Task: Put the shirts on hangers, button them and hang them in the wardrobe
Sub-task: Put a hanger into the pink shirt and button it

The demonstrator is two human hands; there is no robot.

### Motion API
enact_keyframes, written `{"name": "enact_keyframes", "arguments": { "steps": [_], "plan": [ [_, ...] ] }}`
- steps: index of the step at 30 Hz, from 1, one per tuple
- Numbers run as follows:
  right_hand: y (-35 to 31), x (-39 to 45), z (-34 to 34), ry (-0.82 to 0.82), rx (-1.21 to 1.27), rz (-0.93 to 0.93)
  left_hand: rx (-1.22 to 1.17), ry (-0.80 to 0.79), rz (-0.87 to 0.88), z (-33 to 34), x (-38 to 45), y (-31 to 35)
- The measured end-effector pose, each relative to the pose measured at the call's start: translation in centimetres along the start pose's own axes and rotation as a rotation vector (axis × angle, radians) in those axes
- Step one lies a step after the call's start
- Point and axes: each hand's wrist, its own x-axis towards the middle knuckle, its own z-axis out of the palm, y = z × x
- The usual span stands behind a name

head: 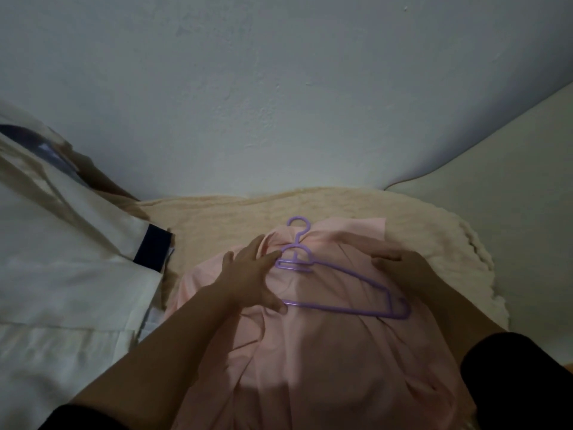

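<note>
A pink shirt [310,352] lies spread on a cream blanket, collar end away from me. A purple plastic hanger [341,287] lies on top of it, hook pointing to the far side near the collar. My left hand [251,274] rests on the hanger's left end with fingers spread; its thumb touches the lower bar. My right hand [403,268] lies on the shirt's right shoulder area, fingers bent onto the cloth; whether it pinches the fabric is unclear.
The cream blanket [217,218] covers the bed up to a pale wall [279,88]. A white garment with a dark navy cuff [152,246] lies at the left. Bare mattress [511,197] shows at the right.
</note>
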Motion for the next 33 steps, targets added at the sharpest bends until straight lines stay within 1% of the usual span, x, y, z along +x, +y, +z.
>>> {"name": "enact_keyframes", "arguments": {
  "steps": [4, 5, 9, 12, 14, 16, 18, 20, 22, 23, 25, 27, 29, 30, 31, 32, 33],
  "plan": [
    [0.5, -0.2, -0.9, -0.025, 0.175, 0.045, 0.022, 0.02, 0.017, 0.0, 0.2, -0.5],
    [0.5, -0.2, -1.3, -0.029, 0.18, 0.041, 0.036, 0.028, 0.015, -0.1, 0.2, -0.6],
    [-0.5, -0.5, -3.5, -0.004, 0.162, -0.029, 0.057, 0.125, 0.005, -1.1, -0.1, -1.7],
    [-2.3, -1.1, -4.8, -0.029, 0.173, -0.076, 0.079, 0.172, -0.001, -2.2, -0.2, -2.2],
    [-4.1, -1.8, -4.7, -0.057, 0.306, -0.099, 0.068, 0.212, -0.044, -2.8, -0.2, -1.9],
    [-5.9, -2.6, -3.2, -0.105, 0.49, -0.091, 0.01, 0.26, -0.09, -3.2, 0.1, -0.9],
    [-7.3, -3.2, -0.3, -0.164, 0.622, -0.109, -0.034, 0.299, -0.09, -3.5, 0.6, 0.5],
    [-8.0, -4.2, 3.1, -0.224, 0.721, -0.097, 0.017, 0.307, -0.082, -3.6, 1.0, 2.2],
    [-7.4, -4.7, 6.2, -0.3, 0.877, 0.019, 0.1, 0.326, -0.101, -2.7, 1.2, 3.4],
    [-6.8, -5.1, 7.5, -0.326, 0.943, 0.07, 0.088, 0.343, -0.13, -1.8, 1.0, 3.6],
    [-4.9, -5.9, 8.9, -0.311, 0.983, 0.11, -0.061, 0.406, -0.24, 0.6, -0.3, 3.7],
    [-3.5, -6.6, 9.2, -0.285, 1.022, 0.087, -0.324, 0.576, -0.363, 3.1, -2.5, 4.1],
    [-2.6, -7.4, 9.3, -0.309, 1.228, 0.072, -0.778, 0.75, -0.47, 5.1, -4.6, 5.8],
    [-2.4, -7.8, 9.6, -0.329, 1.353, 0.086, -1.004, 0.784, -0.505, 5.7, -5.5, 7.0],
    [-2.2, -8.3, 10.1, -0.34, 1.465, 0.108, -1.191, 0.767, -0.536, 6.2, -6.2, 8.1],
    [-2.1, -9.0, 10.8, -0.343, 1.507, 0.127, -1.322, 0.706, -0.563, 6.7, -6.7, 9.0],
    [-1.7, -9.6, 11.7, -0.358, 1.478, 0.127, -1.401, 0.63, -0.57, 7.2, -6.8, 9.5]
  ]
}}
